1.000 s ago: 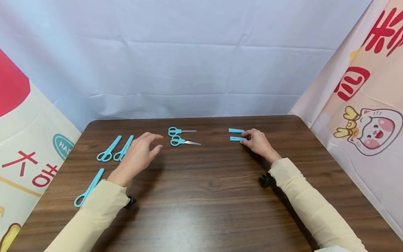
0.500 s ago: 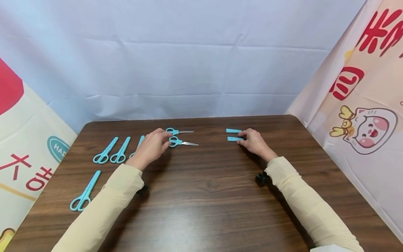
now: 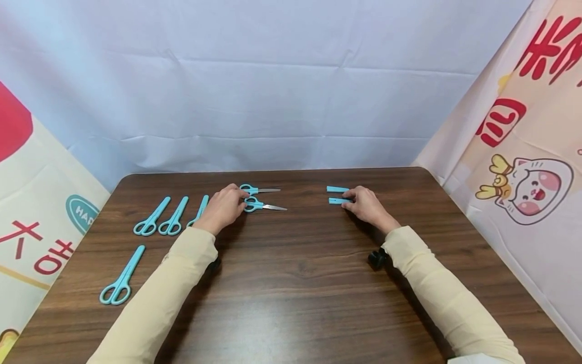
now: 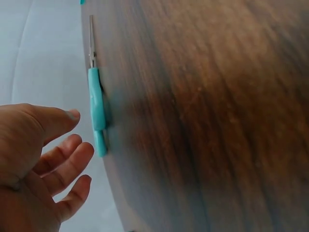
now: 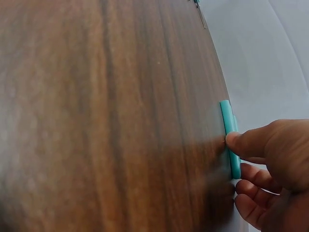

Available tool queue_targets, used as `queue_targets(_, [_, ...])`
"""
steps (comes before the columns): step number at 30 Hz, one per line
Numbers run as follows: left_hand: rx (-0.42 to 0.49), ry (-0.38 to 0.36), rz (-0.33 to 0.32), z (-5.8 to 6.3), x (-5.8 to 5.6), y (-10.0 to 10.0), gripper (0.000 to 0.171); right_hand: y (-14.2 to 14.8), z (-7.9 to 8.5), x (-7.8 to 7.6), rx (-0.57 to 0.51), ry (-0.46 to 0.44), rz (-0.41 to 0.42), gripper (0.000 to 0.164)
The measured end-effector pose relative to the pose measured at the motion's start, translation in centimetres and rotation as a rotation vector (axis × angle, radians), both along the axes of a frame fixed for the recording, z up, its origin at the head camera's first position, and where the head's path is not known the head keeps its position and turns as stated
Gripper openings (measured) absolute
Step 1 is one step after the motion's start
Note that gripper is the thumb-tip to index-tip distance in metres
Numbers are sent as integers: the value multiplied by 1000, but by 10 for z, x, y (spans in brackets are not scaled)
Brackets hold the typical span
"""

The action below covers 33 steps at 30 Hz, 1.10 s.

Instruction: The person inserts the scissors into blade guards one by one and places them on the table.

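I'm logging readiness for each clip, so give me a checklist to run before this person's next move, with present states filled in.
1. Left grip closed on a handle: not ok; in the left wrist view the fingers are spread and the thumb stands apart from the visible handle.
2. Near scissors and far scissors pointing blades toward the covers: ok.
3. Right grip on the near cover: ok; the thumb touches it.
4. Right grip touching the far cover: cannot tell.
5. Sheathed scissors away from the bare blades: ok; four lie to the left, one partly hidden.
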<state>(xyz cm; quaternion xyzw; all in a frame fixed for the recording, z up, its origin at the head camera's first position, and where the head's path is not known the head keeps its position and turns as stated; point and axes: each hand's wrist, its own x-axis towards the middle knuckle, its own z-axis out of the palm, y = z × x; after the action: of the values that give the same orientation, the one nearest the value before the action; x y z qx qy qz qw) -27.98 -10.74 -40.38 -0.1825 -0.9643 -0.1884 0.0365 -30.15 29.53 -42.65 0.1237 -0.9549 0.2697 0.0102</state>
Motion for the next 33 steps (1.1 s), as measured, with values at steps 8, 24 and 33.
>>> queue_targets(8, [-16,-30,6,-5,-6,4,31,3,-1,1,-4,4,10,33])
queue_targets(24, [-71,-54,17,-8,-8,9,27,6,-3,1,5,26,9,31])
queue_targets(33, [-89,-73,45,-6,-4,13,27,5,-1,2,-4,24,19,28])
